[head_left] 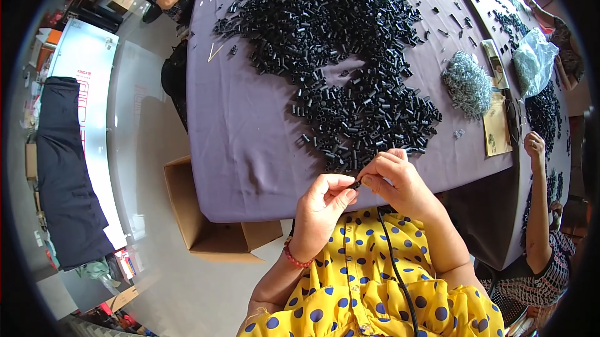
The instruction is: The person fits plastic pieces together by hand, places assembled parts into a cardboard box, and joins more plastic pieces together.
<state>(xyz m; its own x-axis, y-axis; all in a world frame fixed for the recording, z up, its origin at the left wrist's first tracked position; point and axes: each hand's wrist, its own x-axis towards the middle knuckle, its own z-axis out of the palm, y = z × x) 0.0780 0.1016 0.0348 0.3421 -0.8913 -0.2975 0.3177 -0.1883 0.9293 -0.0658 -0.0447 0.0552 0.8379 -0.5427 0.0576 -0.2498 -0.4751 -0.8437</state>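
My left hand [322, 207] and my right hand [394, 181] meet just past the near edge of a table with a purple cloth [244, 130]. Between their fingertips they pinch one small black tube piece [356, 183]. A large heap of the same black tube pieces [337, 55] covers the middle and far part of the cloth, its near end right in front of my right hand. A red bead bracelet sits on my left wrist.
A pile of small grey metal parts [467, 84] lies right of the heap, beside a tan card [497, 124]. A clear bag of parts [532, 62] sits further right. An open cardboard box [206, 218] stands on the floor at left. Another person's hand [535, 147] reaches to a neighbouring table.
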